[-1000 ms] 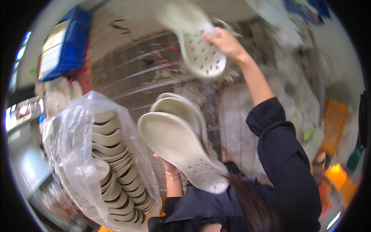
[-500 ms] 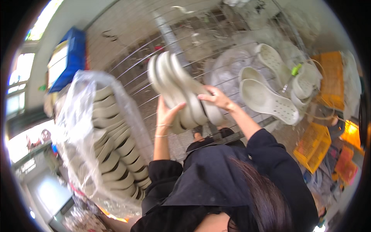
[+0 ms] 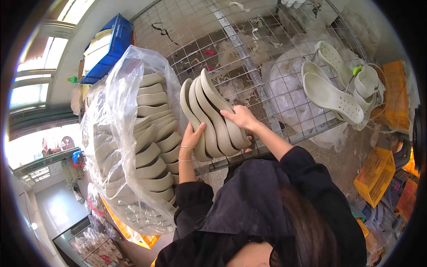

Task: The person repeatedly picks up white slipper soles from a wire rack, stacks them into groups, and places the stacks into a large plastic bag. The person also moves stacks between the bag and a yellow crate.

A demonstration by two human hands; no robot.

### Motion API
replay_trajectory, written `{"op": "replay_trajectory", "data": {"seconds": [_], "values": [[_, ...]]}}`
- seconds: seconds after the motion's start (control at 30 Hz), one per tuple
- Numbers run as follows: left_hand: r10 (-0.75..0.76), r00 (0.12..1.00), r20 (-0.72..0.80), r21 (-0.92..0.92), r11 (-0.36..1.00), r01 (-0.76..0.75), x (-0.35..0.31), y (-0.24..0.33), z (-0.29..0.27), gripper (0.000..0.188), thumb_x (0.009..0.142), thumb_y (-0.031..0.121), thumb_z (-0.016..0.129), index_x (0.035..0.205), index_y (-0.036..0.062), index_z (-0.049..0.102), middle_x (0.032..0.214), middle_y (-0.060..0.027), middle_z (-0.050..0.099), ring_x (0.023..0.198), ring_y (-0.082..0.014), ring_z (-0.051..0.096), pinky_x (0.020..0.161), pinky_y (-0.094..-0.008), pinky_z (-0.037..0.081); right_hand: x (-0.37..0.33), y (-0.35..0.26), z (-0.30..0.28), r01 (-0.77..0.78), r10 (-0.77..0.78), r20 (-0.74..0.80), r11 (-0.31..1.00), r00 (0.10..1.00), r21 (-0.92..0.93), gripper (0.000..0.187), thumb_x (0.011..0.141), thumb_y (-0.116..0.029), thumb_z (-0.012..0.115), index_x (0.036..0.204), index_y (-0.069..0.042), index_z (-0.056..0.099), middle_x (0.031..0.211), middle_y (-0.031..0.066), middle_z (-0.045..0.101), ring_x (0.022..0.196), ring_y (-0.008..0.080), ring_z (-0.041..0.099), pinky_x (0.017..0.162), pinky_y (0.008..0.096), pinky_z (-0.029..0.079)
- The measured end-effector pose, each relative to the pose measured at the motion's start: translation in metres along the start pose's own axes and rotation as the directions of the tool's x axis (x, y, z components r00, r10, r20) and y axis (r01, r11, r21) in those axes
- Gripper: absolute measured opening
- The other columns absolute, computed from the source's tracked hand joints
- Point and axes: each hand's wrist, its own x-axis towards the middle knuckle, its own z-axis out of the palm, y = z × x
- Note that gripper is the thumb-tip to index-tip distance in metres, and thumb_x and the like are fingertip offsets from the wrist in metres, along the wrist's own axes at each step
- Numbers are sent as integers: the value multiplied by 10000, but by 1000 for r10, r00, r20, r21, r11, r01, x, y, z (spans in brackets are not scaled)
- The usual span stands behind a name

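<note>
Between my hands stands a row of several beige shoe soles (image 3: 212, 116), pressed side by side on edge over the wire mesh table. My left hand (image 3: 192, 139) grips the row's left side, thumb on the near part. From the right, my right hand (image 3: 241, 118) clasps the outermost sole, its thumb on top and other fingers partly hidden. To the left, a clear plastic bag (image 3: 129, 95) holds stacked soles (image 3: 153, 167) of the same kind. Loose pale soles with small holes (image 3: 331, 100) lie on the mesh at the right.
A small tool with a green handle (image 3: 357, 70) lies among the loose soles. The wire mesh table (image 3: 195, 55) has scraps and plastic below it. A blue crate (image 3: 106, 51) stands at the far left, a yellow crate (image 3: 375, 175) at the lower right.
The view has shifted left, so most things appear farther right. Both hands still hold the row of soles, now nearer the plastic bag.
</note>
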Motion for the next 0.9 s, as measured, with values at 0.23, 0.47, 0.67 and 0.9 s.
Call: {"op": "replay_trajectory", "data": {"seconds": [0.23, 0.47, 0.67, 0.9], "values": [[185, 948, -257, -310, 914, -262, 45, -7, -17, 487, 914, 215, 660, 1308, -20, 496, 1196, -79, 606, 1059, -144, 573, 911, -277, 456, -27, 13, 1, 164, -165, -65, 986, 984, -29, 515, 905, -365, 594, 1180, 69, 562, 1149, 245, 598, 1091, 379, 566, 945, 400, 441], [219, 880, -421, -177, 932, -317, 80, 29, -9, 308, 873, 242, 704, 1036, -19, 698, 957, -88, 705, 909, -118, 625, 833, -267, 486, -44, 10, 19, 290, -317, -217, 945, 923, -149, 585, 816, -252, 665, 1246, 81, 450, 1162, 272, 563, 1103, 416, 535, 942, 462, 427], [260, 780, -569, 553, 823, 129, 121, 51, -11, 525, 762, 561, 691, 744, 37, 694, 755, -160, 687, 718, -295, 629, 728, -373, 501, -36, 10, 32, 223, -271, -174, 942, 947, -249, 578, 825, -229, 642, 1260, 94, 444, 1195, 280, 541, 1142, 414, 510, 976, 442, 416], [-86, 993, -76, -284, 957, 62, 97, 26, -42, 556, 976, 511, 439, 1307, 77, 542, 1259, -73, 606, 1170, -203, 549, 922, -349, 443, -82, 29, -4, 335, -363, -189, 928, 912, -163, 578, 882, -303, 614, 1312, 52, 460, 1294, 232, 502, 1171, 381, 512, 995, 418, 421]]}}
